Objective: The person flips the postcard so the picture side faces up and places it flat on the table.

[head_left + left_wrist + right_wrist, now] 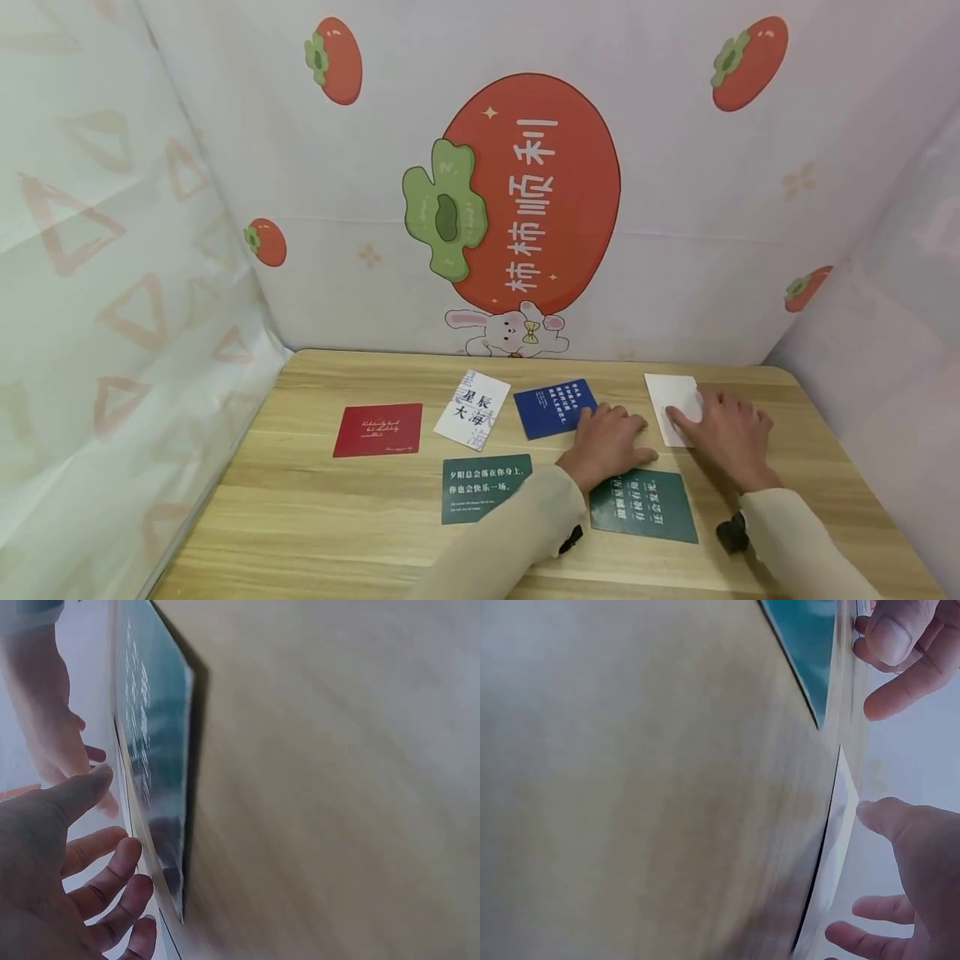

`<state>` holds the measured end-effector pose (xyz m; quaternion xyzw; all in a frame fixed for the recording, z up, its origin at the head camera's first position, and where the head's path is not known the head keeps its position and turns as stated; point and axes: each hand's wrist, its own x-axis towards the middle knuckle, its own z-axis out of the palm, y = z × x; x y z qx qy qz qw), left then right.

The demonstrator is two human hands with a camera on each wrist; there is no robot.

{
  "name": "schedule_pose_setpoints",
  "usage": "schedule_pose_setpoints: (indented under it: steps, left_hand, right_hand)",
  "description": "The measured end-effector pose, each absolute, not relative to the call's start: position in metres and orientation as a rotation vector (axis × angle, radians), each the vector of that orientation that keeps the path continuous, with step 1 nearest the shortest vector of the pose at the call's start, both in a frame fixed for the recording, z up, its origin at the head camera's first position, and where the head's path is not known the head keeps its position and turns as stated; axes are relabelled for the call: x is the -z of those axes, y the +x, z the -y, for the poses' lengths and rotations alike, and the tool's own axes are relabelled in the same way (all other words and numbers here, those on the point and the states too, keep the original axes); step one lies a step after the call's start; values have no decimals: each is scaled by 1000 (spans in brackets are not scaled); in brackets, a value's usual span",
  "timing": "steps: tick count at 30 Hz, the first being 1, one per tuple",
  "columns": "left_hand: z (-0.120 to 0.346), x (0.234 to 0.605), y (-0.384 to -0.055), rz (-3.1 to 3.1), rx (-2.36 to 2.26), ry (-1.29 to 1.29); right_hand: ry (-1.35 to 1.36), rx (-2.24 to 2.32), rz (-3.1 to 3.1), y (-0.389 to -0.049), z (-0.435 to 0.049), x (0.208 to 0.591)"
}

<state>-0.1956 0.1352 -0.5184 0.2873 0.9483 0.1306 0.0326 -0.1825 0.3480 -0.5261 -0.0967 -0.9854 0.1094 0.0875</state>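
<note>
My right hand [729, 435] lies at the right side of a white card [667, 400] on the wooden table, thumb tip over its face and other fingers loosely bent past its edge. The right wrist view shows that thumb [889, 817] right at the white card [838, 847]. My left hand [609, 446] hovers palm down with spread, relaxed fingers, holding nothing. It is between a blue card [551, 410], whose corner its fingertips overlap, and a green card [645, 512] with white characters. In the left wrist view its fingers [112, 874] are beside the green card [161, 727].
Left of my hands lie a red card [377, 430], a white card with dark characters [468, 408] and another green card [483, 483], partly covered by my left sleeve [517, 537]. A persimmon-printed cloth [660, 275] stands behind the wooden table [300, 517], with cloth sides left and right.
</note>
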Motion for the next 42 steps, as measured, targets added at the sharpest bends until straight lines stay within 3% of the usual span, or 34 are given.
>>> schedule_pose_setpoints:
  steps: [21, 42]
  left_hand:
    - [-157, 518, -192, -2967, -270, 922]
    - [-169, 522, -189, -3004, -219, 865]
  right_hand:
    - [-206, -349, 3141, -222, -371, 520]
    - [-94, -368, 3082, -220, -377, 525]
